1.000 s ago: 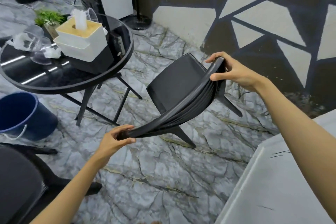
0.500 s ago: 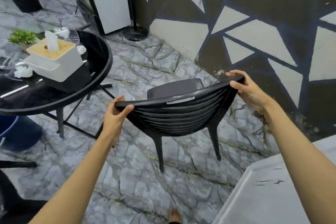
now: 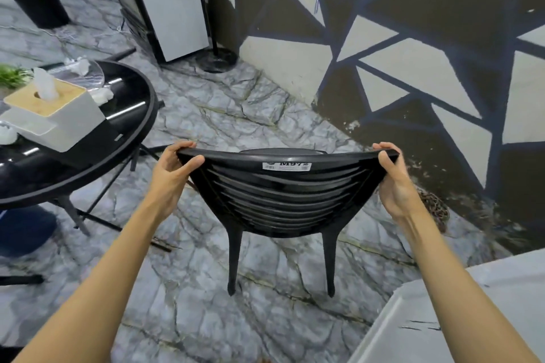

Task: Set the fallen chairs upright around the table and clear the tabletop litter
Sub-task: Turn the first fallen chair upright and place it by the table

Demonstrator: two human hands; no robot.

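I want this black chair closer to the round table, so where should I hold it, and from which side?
On the black chair, grip the backrest's top rail at its outer ends, coming from behind, as the left hand and right hand do. It is upright with its back towards you, and the thin curved rim is easy to curl around.

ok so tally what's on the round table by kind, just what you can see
tissue box: 1
crumpled white wads: 3
clear plastic container: 1
green plant: 1
total in view: 6
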